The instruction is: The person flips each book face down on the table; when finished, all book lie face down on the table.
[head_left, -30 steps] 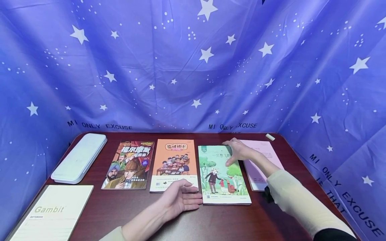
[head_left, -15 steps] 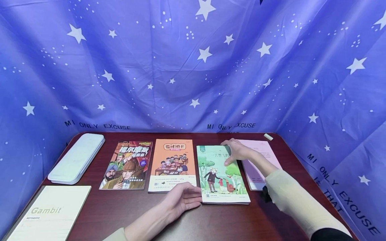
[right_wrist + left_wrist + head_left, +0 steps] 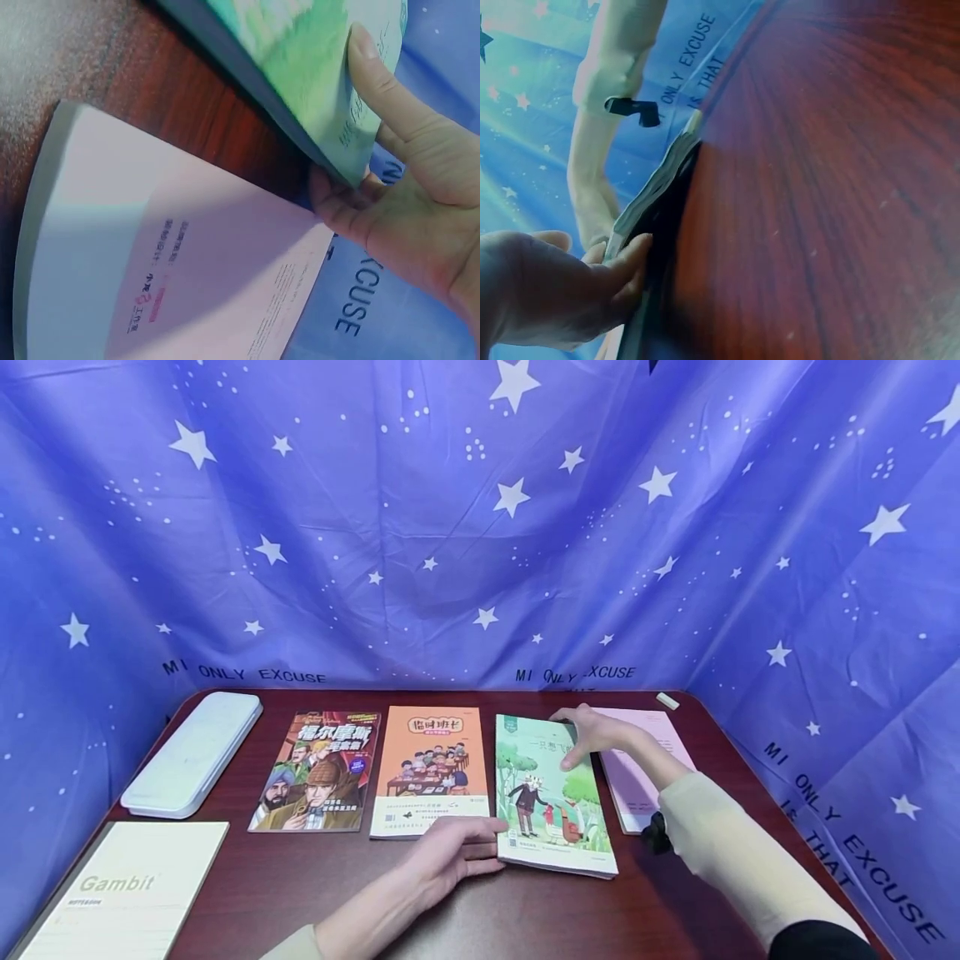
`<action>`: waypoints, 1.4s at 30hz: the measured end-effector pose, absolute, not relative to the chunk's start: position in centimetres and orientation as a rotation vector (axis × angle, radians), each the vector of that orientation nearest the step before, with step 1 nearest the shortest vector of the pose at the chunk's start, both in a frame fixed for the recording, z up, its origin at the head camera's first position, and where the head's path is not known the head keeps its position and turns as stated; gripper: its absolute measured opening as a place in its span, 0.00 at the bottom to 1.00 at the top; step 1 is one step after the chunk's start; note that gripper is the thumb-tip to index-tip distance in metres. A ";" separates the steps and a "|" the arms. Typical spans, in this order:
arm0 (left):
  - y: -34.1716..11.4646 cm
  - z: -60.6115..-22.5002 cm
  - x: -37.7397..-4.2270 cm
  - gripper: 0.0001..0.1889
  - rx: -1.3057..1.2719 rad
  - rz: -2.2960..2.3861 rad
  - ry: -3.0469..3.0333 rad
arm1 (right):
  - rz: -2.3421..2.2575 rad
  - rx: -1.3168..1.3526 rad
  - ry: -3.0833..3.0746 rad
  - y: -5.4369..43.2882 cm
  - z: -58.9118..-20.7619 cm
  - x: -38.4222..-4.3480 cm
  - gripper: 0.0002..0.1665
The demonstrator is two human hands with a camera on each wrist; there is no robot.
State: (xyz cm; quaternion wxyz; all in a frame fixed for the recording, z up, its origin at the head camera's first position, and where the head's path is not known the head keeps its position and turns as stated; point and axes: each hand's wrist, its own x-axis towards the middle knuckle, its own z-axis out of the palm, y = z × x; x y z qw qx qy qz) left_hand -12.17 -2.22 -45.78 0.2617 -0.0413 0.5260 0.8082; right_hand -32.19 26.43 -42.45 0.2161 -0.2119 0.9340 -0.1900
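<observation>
A green picture-covered book (image 3: 551,802) lies at a slant between my two hands. In the head view my left hand (image 3: 450,856) is at its lower left corner. The left wrist view shows the fingers (image 3: 634,259) reaching under the book's edge (image 3: 656,180), with a dark gap between book and tabletop. My right hand (image 3: 588,735) pinches the upper right corner. In the right wrist view its thumb lies on the green cover (image 3: 307,67), while other fingers (image 3: 337,199) curl below the edge. A pink book (image 3: 202,255) lies just beside that hand.
On the dark red table (image 3: 315,893), an orange book (image 3: 431,760) and a detective-cover comic book (image 3: 318,772) lie left of the green one. A white case (image 3: 191,756) and a Gambit notebook (image 3: 123,889) are far left. A small eraser-like block (image 3: 667,700) sits back right. Starry curtains (image 3: 420,527) surround the table.
The green book has tilted, its near edge shifting slightly toward me and its far edge rising a little. My left fingers have closed in at its lower left corner. Other books stay put.
</observation>
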 end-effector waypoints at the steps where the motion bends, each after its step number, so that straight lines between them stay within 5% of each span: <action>1: -2.3 -45.7 -12.3 0.24 -0.105 2.195 1.434 | -0.551 -0.581 2.578 26.6 -42.4 -32.2 0.60; 13: -4.7 -44.9 -13.9 0.26 -0.094 2.275 1.562 | -0.973 -0.527 2.420 28.4 -42.0 -32.0 0.35; 42: -11.0 -42.0 -18.7 0.30 -0.338 2.617 1.498 | -2.082 -0.497 1.747 26.6 -42.4 -25.9 0.31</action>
